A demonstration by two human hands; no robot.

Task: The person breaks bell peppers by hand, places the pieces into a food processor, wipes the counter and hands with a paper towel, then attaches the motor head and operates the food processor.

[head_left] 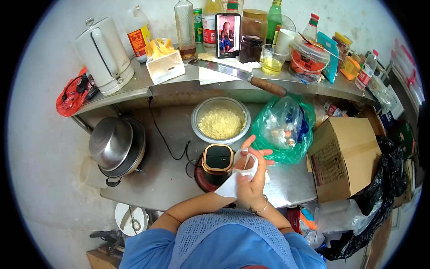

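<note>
My left hand (242, 160) reaches across to the right with its fingers stretched out and spread. My right hand (251, 187), a bracelet at its wrist, is closed on a white tissue (229, 186) and presses it around the left hand. The tissue hides part of the left palm and wrist. Close beside the hands stands a black countertop appliance (218, 157) with gold trim and a dark red lower part. Behind it sits a metal bowl (194, 127) holding a heap of finely chopped pale-yellow food (220, 123).
A green plastic bag (295, 154) and a cardboard box (333, 157) stand right. Metal basin (109, 141) and pan lie left. The shelf holds a kettle (103, 56), a phone (228, 36), bottles and jars; a knife's wooden handle (268, 86) overhangs its edge. A black cord (163, 145) crosses the counter.
</note>
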